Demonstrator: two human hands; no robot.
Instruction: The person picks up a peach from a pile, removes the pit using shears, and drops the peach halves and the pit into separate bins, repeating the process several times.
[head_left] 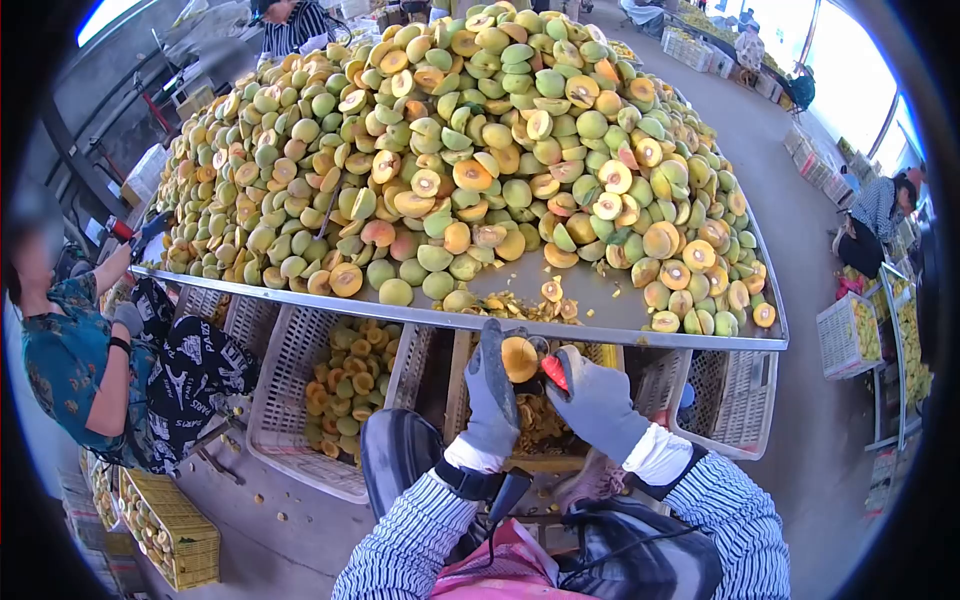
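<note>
My left hand, in a grey glove, grips a halved peach with its orange cut face up, just below the table's front edge. In my right hand, also gloved in grey, is a small tool with a red handle. Its metal end points at the peach half, right at its edge. Beyond both hands, a big heap of halved peaches covers the metal table, many with pits still in them. Peach scraps fill a crate beneath my hands.
Left of my knees stands a white plastic crate of peach halves; another white crate is on the right. A person sits at the table's left end. A yellow basket of fruit stands on the floor. Other people and crates are farther back.
</note>
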